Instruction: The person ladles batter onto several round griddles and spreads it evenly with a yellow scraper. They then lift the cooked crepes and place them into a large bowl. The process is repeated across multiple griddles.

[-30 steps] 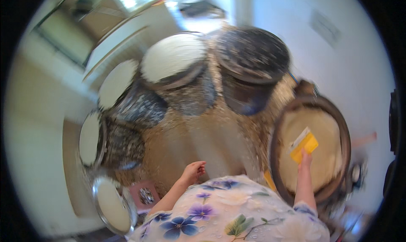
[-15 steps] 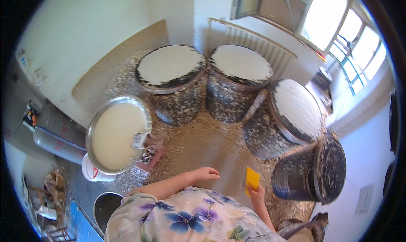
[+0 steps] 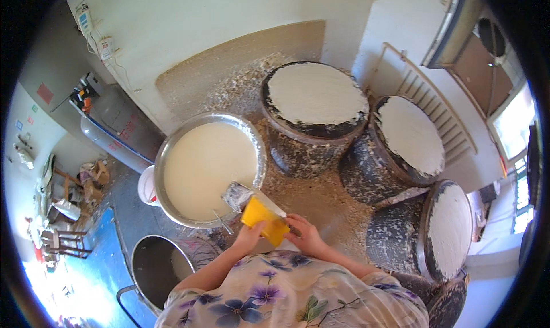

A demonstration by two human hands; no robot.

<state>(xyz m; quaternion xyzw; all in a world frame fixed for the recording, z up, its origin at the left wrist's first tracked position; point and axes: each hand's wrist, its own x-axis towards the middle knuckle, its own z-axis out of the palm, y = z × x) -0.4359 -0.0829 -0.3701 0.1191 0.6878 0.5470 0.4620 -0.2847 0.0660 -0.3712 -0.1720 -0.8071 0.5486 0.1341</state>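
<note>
My left hand is closed on the lower left edge of a flat yellow plastic scraper, held tilted in front of my body. My right hand is closed beside it on the dark handle of a flat, pale-bladed tool; the scraper partly covers this tool, so its exact kind is unclear. Just beyond my hands, a smeared metal scoop sits at the rim of a wide steel basin. Thick cream-coloured batter fills much of the basin.
Round drum-like griddles curve along the right, including one with a white-coated top, another and a third. A steel pot stands at lower left, a white bucket behind the basin, and a grey gas cylinder by the wall.
My view has turned left toward the basin. The yellow scraper has passed from my right hand to my left, and my right hand now grips the pale-bladed tool.
</note>
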